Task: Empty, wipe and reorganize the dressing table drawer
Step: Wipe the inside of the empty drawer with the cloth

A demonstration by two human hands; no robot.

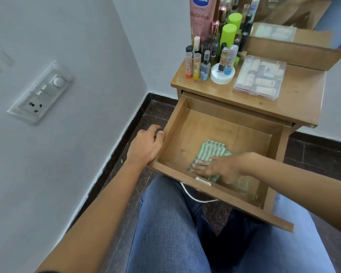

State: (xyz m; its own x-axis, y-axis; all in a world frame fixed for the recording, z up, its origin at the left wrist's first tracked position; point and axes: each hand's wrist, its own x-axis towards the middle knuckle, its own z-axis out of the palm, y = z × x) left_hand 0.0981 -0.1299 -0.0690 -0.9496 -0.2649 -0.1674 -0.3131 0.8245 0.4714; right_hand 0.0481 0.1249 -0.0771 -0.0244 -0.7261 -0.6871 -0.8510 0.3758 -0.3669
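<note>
Right hand: fingers straight and close together, pressing flat on the striped green cloth; no pinch. Fingertips pointing at the left wall, forearm coming in over the right side of the front edge.

Cloth: on the drawer floor near the front edge, about mid-width. Partly under the palm, the rest reaching past the fingers toward the back wall. Long axis roughly front-to-back; near end blurred.

Left hand: curled against the outside of the drawer left wall by the front-left corner, thumb at the top edge, bracing.

Nothing but the cloth visible inside the drawer. Judged step: wiping, with the emptying done and the refilling not begun. Bare floor mostly back and left of the cloth, so next stroke probably away from the body; right hand the nearer one, on the cloth.

Dressing table top: cluster of bottles at the back-left corner, white jar just beside them, clear plastic box near the middle.
</note>
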